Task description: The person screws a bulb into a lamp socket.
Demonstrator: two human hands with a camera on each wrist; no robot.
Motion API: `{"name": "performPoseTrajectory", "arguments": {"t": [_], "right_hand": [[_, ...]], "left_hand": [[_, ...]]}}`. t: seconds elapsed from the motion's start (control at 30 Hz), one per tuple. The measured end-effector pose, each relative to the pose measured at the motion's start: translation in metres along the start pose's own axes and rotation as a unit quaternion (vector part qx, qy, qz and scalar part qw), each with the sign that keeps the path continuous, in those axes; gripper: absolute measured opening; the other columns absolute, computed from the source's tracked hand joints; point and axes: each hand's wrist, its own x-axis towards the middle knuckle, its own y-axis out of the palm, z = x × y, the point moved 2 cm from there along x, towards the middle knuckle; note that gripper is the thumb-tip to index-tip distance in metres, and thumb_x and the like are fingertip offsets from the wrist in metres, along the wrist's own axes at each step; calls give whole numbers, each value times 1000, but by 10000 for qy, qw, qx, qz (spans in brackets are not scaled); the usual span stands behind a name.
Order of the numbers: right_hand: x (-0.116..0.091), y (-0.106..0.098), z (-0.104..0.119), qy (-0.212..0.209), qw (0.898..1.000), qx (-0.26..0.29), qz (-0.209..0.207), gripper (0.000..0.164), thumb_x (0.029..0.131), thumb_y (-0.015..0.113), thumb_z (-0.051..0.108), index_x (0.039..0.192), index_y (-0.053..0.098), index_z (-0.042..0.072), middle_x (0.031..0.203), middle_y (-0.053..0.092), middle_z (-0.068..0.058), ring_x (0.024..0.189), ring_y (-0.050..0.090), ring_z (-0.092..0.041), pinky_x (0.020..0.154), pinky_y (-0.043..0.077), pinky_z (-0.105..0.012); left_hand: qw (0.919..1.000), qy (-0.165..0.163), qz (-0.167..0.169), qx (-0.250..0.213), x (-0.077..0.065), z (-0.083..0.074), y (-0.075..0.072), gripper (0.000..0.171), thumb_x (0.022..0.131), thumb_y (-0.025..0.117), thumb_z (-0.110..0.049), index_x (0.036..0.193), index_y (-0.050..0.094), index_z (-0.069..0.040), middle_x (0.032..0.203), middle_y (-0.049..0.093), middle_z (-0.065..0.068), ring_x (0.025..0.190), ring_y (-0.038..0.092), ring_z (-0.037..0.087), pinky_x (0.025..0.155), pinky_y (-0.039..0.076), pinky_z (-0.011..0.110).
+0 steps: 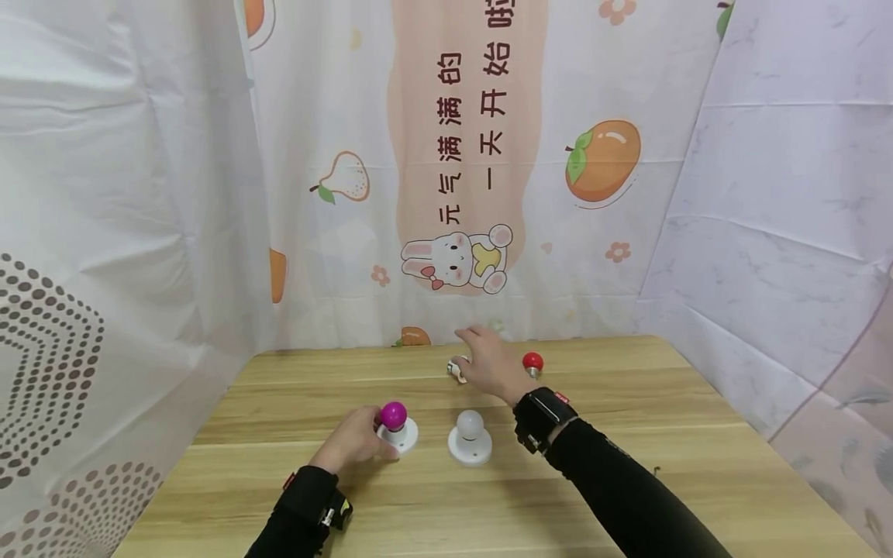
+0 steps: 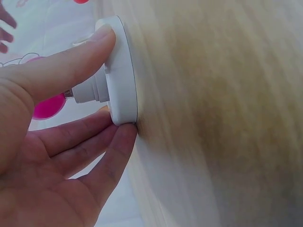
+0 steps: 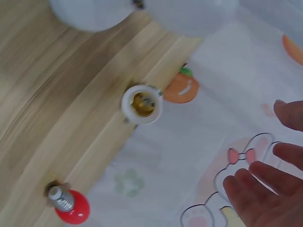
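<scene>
My left hand (image 1: pixel 359 438) grips the round white base of a lamp holder (image 2: pixel 122 71) between thumb and fingers, the base flat on the table. A magenta bulb (image 1: pixel 394 416) is seated in this holder. My right hand (image 1: pixel 491 363) reaches over the back of the table, fingers spread and holding nothing. Partly behind its thumb lies a small white lamp socket (image 1: pixel 456 370); the right wrist view shows the socket's brass-coloured inside (image 3: pixel 143 103). Right of that hand, a red bulb (image 1: pixel 533 362) lies loose, its metal screw end (image 3: pixel 65 200) showing.
Between my arms stands a second white lamp holder (image 1: pixel 470 451) with a white bulb (image 1: pixel 470 424) in it. The wooden table (image 1: pixel 279 418) ends at a printed curtain (image 1: pixel 328 256) behind, with more curtains at both sides.
</scene>
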Motion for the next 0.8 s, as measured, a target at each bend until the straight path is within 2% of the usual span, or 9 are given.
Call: {"name": "performPoseTrajectory", "arguments": {"t": [0.2, 0.4, 0.6, 0.8], "right_hand": [[10, 10, -17, 205, 9991, -168, 330, 59, 96, 71, 29, 146, 53, 6, 146, 52, -20, 135, 48, -37, 111, 41, -50], [17, 26, -28, 374, 9975, -185, 572, 59, 95, 72, 29, 146, 53, 6, 147, 50, -23, 135, 48, -40, 110, 41, -53], [23, 49, -38, 635, 9917, 16, 1121, 56, 99, 67, 27, 149, 49, 9, 152, 44, -21, 138, 45, -40, 111, 39, -53], [22, 62, -42, 561, 9852, 309, 1592, 60, 99, 66, 23, 153, 44, 9, 159, 33, -24, 144, 34, -42, 115, 33, -55]], "left_hand": [[9999, 21, 52, -101, 0, 0, 1, 58, 64, 95, -9, 113, 66, 4, 104, 70, 14, 97, 66, 30, 89, 53, 53], [10000, -32, 40, -68, -1, -1, -1, 59, 64, 95, -9, 113, 66, 4, 105, 70, 15, 98, 66, 31, 90, 52, 54], [10000, -46, 42, -57, 0, 1, -2, 57, 64, 95, -9, 112, 67, 4, 105, 70, 15, 98, 66, 31, 90, 52, 54], [9999, -97, 13, -103, 1, 1, 0, 57, 63, 96, -9, 111, 67, 4, 104, 71, 14, 97, 66, 30, 91, 52, 54]]}}
